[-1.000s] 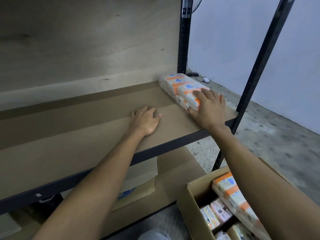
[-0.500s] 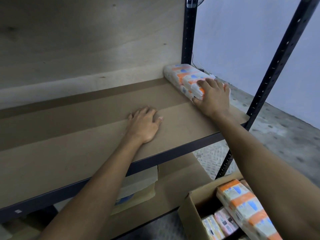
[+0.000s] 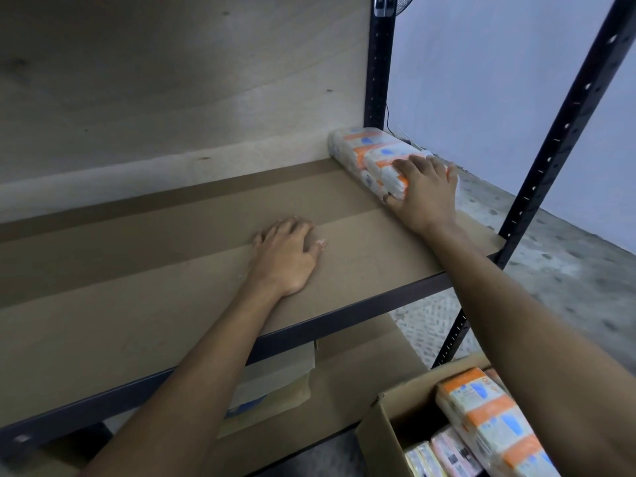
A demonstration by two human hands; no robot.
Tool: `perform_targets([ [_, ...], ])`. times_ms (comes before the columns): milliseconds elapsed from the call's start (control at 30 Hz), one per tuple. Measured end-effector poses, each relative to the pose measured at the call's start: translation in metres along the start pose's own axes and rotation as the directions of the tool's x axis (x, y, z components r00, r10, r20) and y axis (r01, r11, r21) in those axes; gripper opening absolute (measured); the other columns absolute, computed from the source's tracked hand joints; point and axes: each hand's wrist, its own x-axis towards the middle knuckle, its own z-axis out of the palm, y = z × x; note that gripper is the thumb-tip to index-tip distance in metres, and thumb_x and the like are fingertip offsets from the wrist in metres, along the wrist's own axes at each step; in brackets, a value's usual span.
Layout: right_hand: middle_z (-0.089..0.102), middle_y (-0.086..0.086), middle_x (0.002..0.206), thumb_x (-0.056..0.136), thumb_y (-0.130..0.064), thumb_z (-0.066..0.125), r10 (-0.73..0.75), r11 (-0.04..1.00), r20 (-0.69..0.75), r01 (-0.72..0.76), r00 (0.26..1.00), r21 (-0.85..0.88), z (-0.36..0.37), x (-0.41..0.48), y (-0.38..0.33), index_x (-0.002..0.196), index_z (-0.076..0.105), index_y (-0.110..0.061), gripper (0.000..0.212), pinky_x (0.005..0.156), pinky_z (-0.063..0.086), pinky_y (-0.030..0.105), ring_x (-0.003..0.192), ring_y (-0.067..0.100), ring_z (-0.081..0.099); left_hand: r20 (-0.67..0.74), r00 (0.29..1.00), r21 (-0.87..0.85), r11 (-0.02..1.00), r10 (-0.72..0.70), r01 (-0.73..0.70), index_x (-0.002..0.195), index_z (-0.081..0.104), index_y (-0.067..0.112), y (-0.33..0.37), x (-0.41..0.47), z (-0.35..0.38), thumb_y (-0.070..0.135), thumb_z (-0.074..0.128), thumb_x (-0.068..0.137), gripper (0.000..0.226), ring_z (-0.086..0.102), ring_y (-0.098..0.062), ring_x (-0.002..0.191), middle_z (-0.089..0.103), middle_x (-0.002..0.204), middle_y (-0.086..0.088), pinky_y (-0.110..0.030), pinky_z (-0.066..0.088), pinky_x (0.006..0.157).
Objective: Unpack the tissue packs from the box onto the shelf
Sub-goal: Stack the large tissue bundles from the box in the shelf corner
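Hands: right on pack, left apparently flat on shelf.

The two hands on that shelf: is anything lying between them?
No. In the head view, only bare brown shelf board lies between the left hand, resting flat, and the right hand, which presses on the tissue pack.

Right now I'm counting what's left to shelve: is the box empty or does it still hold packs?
Not empty. The open cardboard box shows an orange-and-white tissue pack and smaller packs beneath.
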Motion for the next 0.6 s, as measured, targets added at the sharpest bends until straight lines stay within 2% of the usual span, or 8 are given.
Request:
perform_targets([
  [200,0.044,0.009,0.144,0.078,-0.050,0.060,-0.019,1.000,0.000,0.019,1.000,0.021,-0.002,-0.003,0.002,0.133,0.049,-0.023,0.062,0.114,0.010,0.053,0.137,0.031,0.029,0.008,1.000,-0.002,1.000,-0.007,0.007,0.140,0.041,0.029,0.001,-0.001,-0.002,0.053,0.033,0.096,0.050,0.027,-0.020,0.141,0.033,0.153,0.001,-0.043,0.016,0.115],
  [367,0.045,0.007,0.144,0.078,-0.052,0.060,-0.041,0.998,0.001,0.041,0.999,0.037,-0.007,-0.006,0.005,0.132,0.051,-0.025,0.061,0.113,0.015,0.054,0.137,0.029,0.031,0.005,1.000,0.001,1.000,-0.010,0.010,0.139,0.041,0.030,0.000,-0.001,-0.001,0.054,0.033,0.096,0.050,0.028,-0.020,0.141,0.033,0.153,0.002,-0.044,0.017,0.115],
  [600,0.037,0.007,0.150,0.082,-0.050,0.058,-0.080,0.997,0.116,0.078,0.990,0.027,-0.022,-0.008,0.007,0.139,0.043,-0.027,0.063,0.114,0.013,0.053,0.141,0.028,0.025,0.008,1.000,-0.006,1.000,-0.009,0.009,0.139,0.041,0.030,0.001,-0.001,-0.001,0.054,0.032,0.095,0.051,0.029,-0.020,0.140,0.035,0.152,0.002,-0.044,0.018,0.115],
])
